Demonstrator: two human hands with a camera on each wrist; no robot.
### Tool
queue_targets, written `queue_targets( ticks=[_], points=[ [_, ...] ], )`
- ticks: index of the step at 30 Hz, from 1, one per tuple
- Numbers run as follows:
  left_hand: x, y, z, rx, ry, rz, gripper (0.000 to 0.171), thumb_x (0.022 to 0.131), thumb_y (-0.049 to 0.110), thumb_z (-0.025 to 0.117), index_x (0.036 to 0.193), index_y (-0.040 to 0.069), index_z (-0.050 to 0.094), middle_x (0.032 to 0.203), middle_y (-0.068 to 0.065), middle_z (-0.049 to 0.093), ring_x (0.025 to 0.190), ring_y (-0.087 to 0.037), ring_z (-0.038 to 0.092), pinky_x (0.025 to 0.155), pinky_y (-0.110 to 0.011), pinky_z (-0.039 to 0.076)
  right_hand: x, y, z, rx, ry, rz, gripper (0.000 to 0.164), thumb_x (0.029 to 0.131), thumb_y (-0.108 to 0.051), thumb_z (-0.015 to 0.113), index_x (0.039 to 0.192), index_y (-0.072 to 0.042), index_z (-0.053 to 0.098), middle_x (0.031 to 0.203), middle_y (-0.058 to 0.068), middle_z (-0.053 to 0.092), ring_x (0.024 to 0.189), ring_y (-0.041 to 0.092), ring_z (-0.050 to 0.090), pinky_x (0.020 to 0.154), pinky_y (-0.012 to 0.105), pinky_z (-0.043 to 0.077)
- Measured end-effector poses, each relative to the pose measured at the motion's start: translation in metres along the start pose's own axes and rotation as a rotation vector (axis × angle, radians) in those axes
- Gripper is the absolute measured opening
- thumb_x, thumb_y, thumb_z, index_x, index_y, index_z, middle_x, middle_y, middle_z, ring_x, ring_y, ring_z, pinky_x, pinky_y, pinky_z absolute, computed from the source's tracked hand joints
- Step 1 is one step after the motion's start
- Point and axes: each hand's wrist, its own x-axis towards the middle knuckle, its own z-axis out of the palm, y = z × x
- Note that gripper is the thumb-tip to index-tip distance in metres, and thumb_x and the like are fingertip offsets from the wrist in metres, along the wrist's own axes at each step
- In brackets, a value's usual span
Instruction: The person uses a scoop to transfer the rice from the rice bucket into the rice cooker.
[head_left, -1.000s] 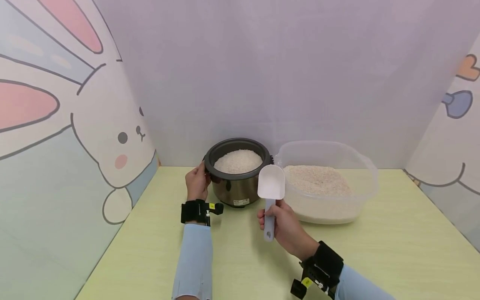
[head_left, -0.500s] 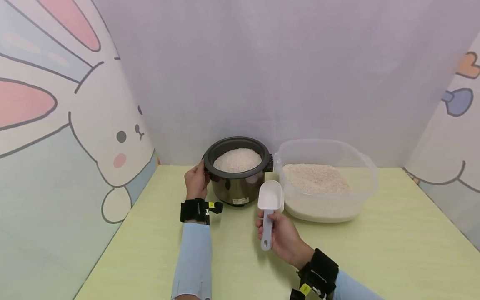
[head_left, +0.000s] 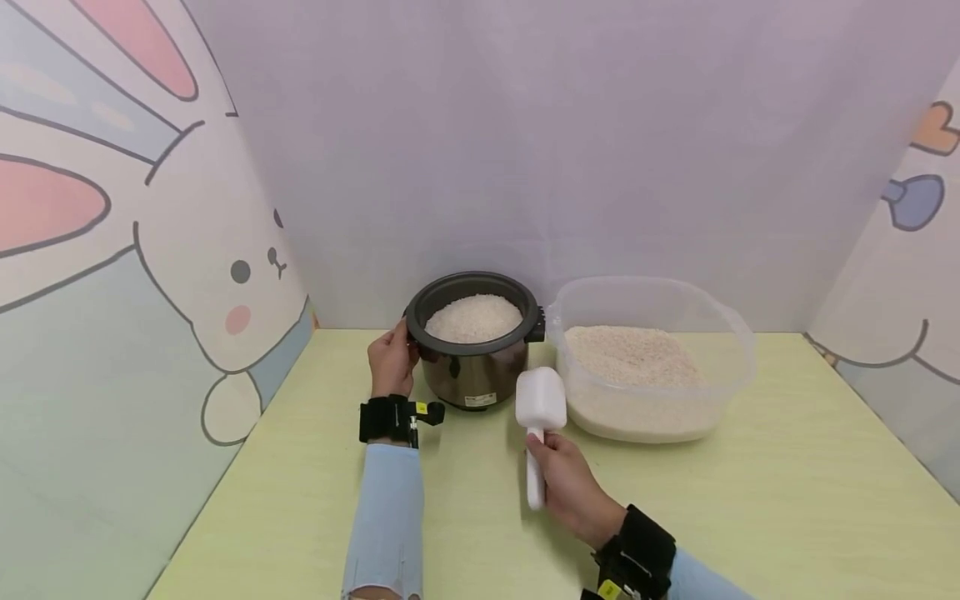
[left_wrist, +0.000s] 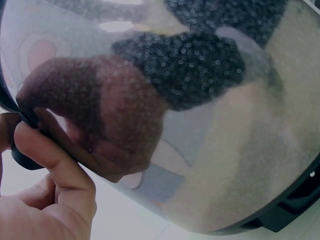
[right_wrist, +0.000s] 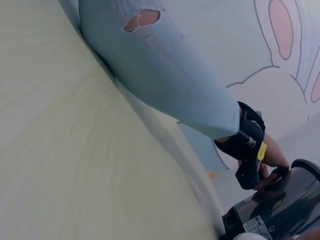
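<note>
My left hand (head_left: 392, 364) grips the left side handle of a rice cooker (head_left: 480, 375), which stands lidless on the table. White rice (head_left: 474, 319) is heaped in its pot. Close up in the left wrist view, the fingers of my left hand (left_wrist: 57, 180) curl at the black handle beside the shiny cooker wall (left_wrist: 225, 150). My right hand (head_left: 576, 487) holds a white scoop (head_left: 541, 400) by its handle, in front of the cooker and the rice tub. Its rounded back faces up, so its inside is hidden.
A clear plastic tub (head_left: 738, 350) partly filled with rice (head_left: 637, 358) stands just right of the cooker. The pale yellow table (head_left: 817, 467) runs back to a plain curtain (head_left: 480, 133), with printed rabbit panels (head_left: 225, 333) at the sides.
My right hand has drawn the scoop down towards me and turned it over, from inside showing to back showing. My left hand has stayed at the cooker's handle.
</note>
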Motion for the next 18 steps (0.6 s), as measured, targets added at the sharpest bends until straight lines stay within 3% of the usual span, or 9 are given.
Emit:
queue_targets(
  ticks=[7,18],
  points=[
    [-0.0008,-0.0003,-0.0002,0.006,0.001,-0.002,0.031,0.097,0.029,0.071,0.075,0.007,0.07,0.072,-0.001,0.056,0.06,-0.01,0.053,0.056,-0.022,0.045,0.0002,0.0005,-0.0009,-0.087,0.097,0.001,0.029,0.109,-0.01,0.045,0.12,0.017,0.044,0.108,0.011,0.042,0.096,0.023,0.04,0.085,0.037,0.035],
    [-0.0018,0.0,-0.0005,-0.002,-0.008,0.02,0.032,0.097,0.028,0.072,0.073,0.008,0.069,0.07,0.0,0.056,0.059,-0.01,0.053,0.055,-0.022,0.045,0.004,-0.003,-0.0034,-0.051,0.105,0.022,0.03,0.108,-0.006,0.046,0.124,0.019,0.046,0.117,0.015,0.041,0.099,0.024,0.04,0.087,0.035,0.037]
  ],
)
